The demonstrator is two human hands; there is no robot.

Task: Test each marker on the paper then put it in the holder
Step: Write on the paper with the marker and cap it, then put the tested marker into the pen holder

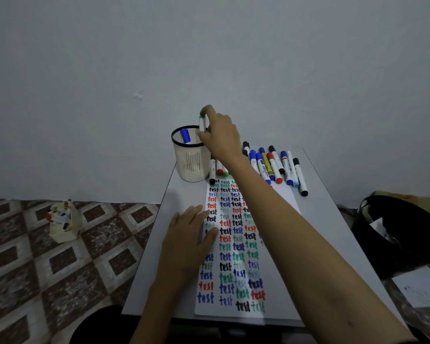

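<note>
My right hand (pixel 220 135) reaches over the beige mesh holder (pixel 191 162) at the table's far left and pinches a white marker with a green end (pixel 202 123), upright above the holder's right rim. A blue-capped marker (pixel 185 136) stands inside the holder. My left hand (pixel 189 239) lies flat, fingers spread, on the left edge of the paper (pixel 278 301), which is filled with rows of the word "test" in several colours. Several loose markers (pixel 273 167) lie in a row at the table's far end, right of my arm, and three more markers (pixel 219 170) lie beside the holder.
The small grey table (pixel 154 269) stands against a pale wall. On the tiled floor to the left sits a beige box of markers (pixel 63 222). A black bag (pixel 402 232) and a sheet of paper (pixel 420 286) lie to the right.
</note>
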